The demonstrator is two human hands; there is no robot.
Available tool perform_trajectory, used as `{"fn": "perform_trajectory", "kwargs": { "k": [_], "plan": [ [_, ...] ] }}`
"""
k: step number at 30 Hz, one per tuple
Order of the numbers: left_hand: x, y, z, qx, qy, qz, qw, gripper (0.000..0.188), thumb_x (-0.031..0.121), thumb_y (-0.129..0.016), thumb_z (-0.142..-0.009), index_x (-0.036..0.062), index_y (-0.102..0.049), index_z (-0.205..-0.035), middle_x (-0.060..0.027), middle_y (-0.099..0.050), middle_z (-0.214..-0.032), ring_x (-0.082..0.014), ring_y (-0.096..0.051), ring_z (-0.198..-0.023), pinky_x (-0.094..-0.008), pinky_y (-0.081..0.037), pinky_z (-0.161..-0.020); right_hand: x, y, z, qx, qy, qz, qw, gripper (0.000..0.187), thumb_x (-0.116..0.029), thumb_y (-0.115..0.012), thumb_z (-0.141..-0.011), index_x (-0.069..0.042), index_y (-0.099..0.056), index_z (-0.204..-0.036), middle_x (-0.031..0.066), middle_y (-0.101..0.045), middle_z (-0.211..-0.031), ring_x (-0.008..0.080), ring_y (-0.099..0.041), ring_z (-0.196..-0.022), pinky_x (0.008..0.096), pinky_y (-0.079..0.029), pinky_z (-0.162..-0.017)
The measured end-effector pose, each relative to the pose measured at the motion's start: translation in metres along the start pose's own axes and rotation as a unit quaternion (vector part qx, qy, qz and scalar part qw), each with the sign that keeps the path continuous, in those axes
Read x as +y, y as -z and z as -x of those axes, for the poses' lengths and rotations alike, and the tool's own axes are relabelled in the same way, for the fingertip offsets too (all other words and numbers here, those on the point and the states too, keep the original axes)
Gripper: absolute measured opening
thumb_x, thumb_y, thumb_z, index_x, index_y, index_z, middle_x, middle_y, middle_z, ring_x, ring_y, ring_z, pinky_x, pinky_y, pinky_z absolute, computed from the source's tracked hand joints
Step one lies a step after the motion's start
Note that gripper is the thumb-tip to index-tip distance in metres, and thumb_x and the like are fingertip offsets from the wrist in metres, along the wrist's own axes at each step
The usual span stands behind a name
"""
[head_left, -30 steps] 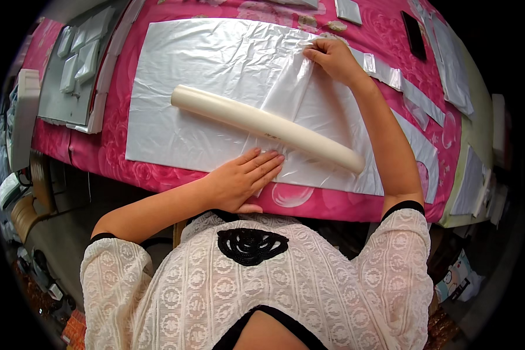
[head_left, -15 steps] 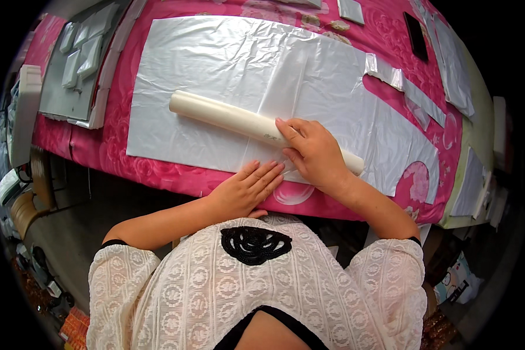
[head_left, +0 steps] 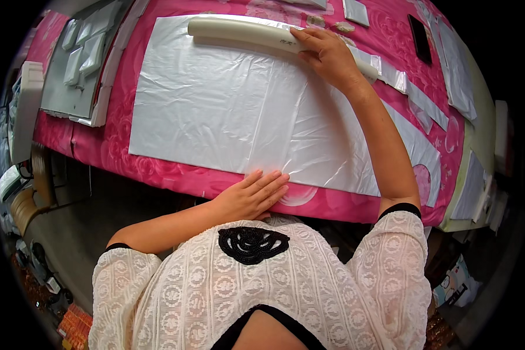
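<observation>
The bare right hand grasps a cream cylindrical roller (partly hidden beneath it) near the far edge of a shiny white plastic sheet. The bare left hand lies flat, fingers extended, at the near edge; open sheet spans between.

Beneath the right hand, a smooth, cream tube is given a soft satin sheen. Between the two hands, a silvery-white sheet of thin, plastic-looking film is marked by fine wrinkles and glossy streaks. Around the left hand, pink tablecloth is shown as printed cloth with a faint sheen. Right of the right hand, crinkled shiny film is seen in a strip. Nearer than both hands, a white top is textured like lace, and a matt black patch is raised like crochet.
</observation>
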State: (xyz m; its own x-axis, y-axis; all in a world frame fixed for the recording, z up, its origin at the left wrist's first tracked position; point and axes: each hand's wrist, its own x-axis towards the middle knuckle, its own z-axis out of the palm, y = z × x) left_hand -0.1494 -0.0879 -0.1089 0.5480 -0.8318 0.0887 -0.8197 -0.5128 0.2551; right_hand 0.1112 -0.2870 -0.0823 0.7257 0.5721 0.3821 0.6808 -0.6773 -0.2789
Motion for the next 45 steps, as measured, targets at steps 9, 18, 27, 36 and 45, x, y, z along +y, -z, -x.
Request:
{"fn": "perform_trajectory", "kwargs": {
  "k": [9, 18, 27, 36, 45],
  "plan": [
    [-0.028, 0.015, 0.025, 0.116, -0.028, 0.064, 0.991, 0.025, 0.019, -0.064, -0.078, 0.0046, -0.06, -0.098, -0.0073, -0.058, -0.112, -0.0213, -0.054, -0.107, -0.042, -0.037, -0.101, -0.102, 0.016, 0.097, -0.171, 0.084, -0.195, 0.962, 0.051, 0.004, -0.058, -0.064, -0.003, -0.056, -0.115, 0.0119, -0.049, -0.127, 0.0306, -0.045, -0.118, 0.0391, -0.039, -0.098],
    [-0.051, 0.043, 0.004, 0.197, -0.024, 0.27, 0.942, 0.036, 0.021, -0.071, -0.075, 0.0037, -0.055, -0.103, -0.0105, -0.058, -0.115, -0.0245, -0.058, -0.104, -0.0422, -0.041, -0.097, -0.128, 0.003, 0.124, -0.058, 0.013, -0.189, 0.98, 0.041, -0.006, -0.067, -0.065, -0.003, -0.061, -0.106, 0.0101, -0.059, -0.115, 0.0282, -0.055, -0.107, 0.0361, -0.047, -0.088],
    [-0.077, 0.036, -0.019, 0.122, 0.029, 0.093, 0.988, 0.056, 0.014, -0.067, -0.065, 0.0021, -0.052, -0.118, -0.0101, -0.059, -0.114, -0.0251, -0.057, -0.104, -0.0386, -0.043, -0.091, -0.125, 0.011, 0.126, -0.012, -0.029, -0.14, 0.99, 0.032, -0.003, -0.066, -0.067, -0.009, -0.066, -0.098, 0.0056, -0.063, -0.102, 0.0236, -0.059, -0.091, 0.0332, -0.05, -0.075],
    [-0.074, 0.049, -0.047, 0.255, 0.263, 0.301, 0.88, 0.047, 0.018, -0.054, -0.085, -0.0003, -0.043, -0.127, -0.0188, -0.053, -0.121, -0.0325, -0.051, -0.111, -0.0414, -0.038, -0.095, -0.109, 0.022, 0.093, -0.118, -0.397, -0.29, 0.863, 0.018, -0.018, -0.061, -0.082, -0.002, -0.068, -0.077, 0.0085, -0.062, -0.06, 0.0193, -0.058, -0.054, 0.0303, -0.045, -0.055],
    [-0.061, 0.024, -0.047, 0.036, 0.17, 0.043, 0.984, 0.063, 0.028, -0.05, -0.087, -0.0016, -0.028, -0.138, -0.0162, -0.024, -0.147, -0.029, -0.019, -0.138, -0.0439, -0.012, -0.111, -0.115, 0.018, 0.087, -0.115, -0.384, -0.16, 0.902, 0.027, -0.021, -0.068, -0.076, -0.001, -0.063, -0.094, 0.0148, -0.063, -0.092, 0.0213, -0.061, -0.084, 0.0323, -0.048, -0.073]
  ]
}}
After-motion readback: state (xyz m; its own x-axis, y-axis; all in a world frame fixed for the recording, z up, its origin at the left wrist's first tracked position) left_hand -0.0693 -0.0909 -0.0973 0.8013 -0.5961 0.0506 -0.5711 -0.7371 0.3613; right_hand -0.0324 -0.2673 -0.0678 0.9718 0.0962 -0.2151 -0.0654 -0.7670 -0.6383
